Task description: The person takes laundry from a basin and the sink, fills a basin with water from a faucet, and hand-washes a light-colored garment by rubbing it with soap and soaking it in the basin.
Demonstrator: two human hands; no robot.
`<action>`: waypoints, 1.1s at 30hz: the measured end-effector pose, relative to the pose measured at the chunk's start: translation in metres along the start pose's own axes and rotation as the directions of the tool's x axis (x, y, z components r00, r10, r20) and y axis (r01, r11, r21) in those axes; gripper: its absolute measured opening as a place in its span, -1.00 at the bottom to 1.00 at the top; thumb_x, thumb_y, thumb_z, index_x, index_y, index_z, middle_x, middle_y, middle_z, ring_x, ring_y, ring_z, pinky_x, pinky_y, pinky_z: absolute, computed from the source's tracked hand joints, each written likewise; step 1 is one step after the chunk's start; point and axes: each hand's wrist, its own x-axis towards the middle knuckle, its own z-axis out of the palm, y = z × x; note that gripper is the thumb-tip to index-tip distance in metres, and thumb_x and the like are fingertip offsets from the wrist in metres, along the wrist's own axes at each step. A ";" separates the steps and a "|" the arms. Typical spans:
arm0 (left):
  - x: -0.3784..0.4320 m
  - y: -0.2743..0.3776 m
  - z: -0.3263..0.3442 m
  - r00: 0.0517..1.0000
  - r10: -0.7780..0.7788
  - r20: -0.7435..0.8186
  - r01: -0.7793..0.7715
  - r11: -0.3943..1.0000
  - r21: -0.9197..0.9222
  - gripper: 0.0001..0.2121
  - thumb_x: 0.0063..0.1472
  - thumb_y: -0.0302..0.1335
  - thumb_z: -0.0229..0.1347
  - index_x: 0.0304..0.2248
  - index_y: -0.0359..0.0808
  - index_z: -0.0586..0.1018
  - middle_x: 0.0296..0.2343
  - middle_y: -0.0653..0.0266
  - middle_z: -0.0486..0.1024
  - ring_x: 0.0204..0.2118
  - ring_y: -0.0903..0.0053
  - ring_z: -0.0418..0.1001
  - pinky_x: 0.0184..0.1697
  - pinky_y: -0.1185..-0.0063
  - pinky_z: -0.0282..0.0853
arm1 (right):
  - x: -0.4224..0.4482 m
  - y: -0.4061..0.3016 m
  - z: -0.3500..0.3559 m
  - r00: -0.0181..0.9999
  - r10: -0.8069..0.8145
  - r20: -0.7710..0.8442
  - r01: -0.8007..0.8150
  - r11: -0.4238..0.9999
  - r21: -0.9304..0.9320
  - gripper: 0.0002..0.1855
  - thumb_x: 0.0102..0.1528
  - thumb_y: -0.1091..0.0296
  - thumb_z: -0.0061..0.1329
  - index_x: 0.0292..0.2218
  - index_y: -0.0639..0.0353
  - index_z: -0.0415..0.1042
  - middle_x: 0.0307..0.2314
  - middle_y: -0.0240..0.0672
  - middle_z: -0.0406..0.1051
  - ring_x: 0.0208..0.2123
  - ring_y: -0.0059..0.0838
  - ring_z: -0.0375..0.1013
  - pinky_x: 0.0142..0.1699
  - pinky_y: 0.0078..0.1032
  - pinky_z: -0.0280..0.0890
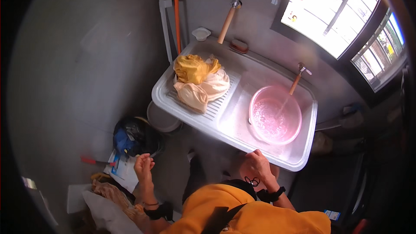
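My left hand [144, 165] is raised over the floor on the left, its fingers curled in with nothing seen between them. My right hand [259, 165] is bent into a loose fist by the front edge of the grey laundry sink [234, 138]. Its palm is hidden, and I cannot tell whether it touches the edge. Inside the basin stands a pink plastic tub [252, 110]. Water runs into it from a hose [295, 84] on the right tap [303, 68]. Wet yellow cloth [193, 68] and pale pink cloth [203, 92] lie heaped on the ribbed washboard.
A scrub brush [239, 46] and a white dish [201, 33] sit at the sink's back rim. A second tap hose [226, 26] hangs above. Below left are a bucket [162, 117], a black plastic bag [139, 133] and piled cloth [110, 191]. A pink container [274, 170] stands under the sink.
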 end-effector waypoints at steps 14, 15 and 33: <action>0.197 0.025 0.064 0.930 0.000 0.367 -0.052 0.990 0.131 -0.86 0.10 -0.58 -0.03 -0.31 -0.38 0.42 -0.50 0.38 0.37 -0.52 0.76 0.33 -0.43 0.78 0.31 | 0.282 -0.097 0.054 0.981 -0.181 0.069 0.185 0.981 -0.064 -0.26 -0.21 0.19 0.12 0.00 0.00 0.10 -0.21 -0.06 0.18 -0.22 -0.04 0.22 -0.17 -0.26 0.21; 0.201 0.025 0.070 0.919 0.000 0.394 -0.059 0.988 0.139 -0.86 0.10 -0.58 -0.03 -0.30 -0.34 0.42 -0.51 0.40 0.38 -0.53 0.77 0.34 -0.43 0.79 0.31 | 0.303 -0.102 0.058 0.989 -0.133 0.069 0.139 0.987 -0.080 -0.14 -0.28 0.15 0.17 0.04 -0.04 0.05 -0.16 -0.07 0.13 -0.19 -0.03 0.21 -0.15 -0.23 0.22; 0.216 0.003 0.156 0.876 -0.061 0.479 -0.116 0.937 0.330 -0.31 0.02 -0.40 0.12 0.09 -0.23 0.00 -0.10 0.04 0.03 -0.28 0.45 0.32 -0.38 0.64 0.36 | 0.297 -0.087 0.133 0.926 -0.112 0.361 0.206 0.950 -0.233 -0.61 -0.08 0.02 -0.08 -0.29 0.10 0.40 -0.35 -0.13 0.35 -0.24 -0.20 0.33 -0.23 -0.29 0.27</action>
